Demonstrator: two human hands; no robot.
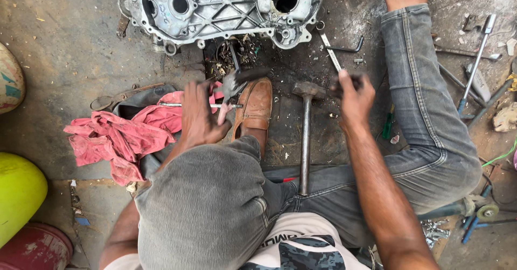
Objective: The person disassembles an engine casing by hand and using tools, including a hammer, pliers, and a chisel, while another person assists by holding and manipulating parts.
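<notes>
I sit on a dirty concrete floor with my knees up. My left hand (198, 113) grips a dark metal part (237, 82), blurred, just above my brown shoe (255, 107). My right hand (354, 98) is closed on a small dark object (344, 80) whose shape is blurred. A hammer (306, 132) with a metal shaft lies on the floor between my two hands. A large aluminium engine casing (221, 8) lies open side up beyond both hands.
A pink rag (121, 138) and a thin metal rod (183, 105) lie left of my left hand. Wrenches and screwdrivers (474, 70) are scattered at the right. A spanner (331, 49) lies near the casing. A yellow-green ball (16, 194) sits at the left edge.
</notes>
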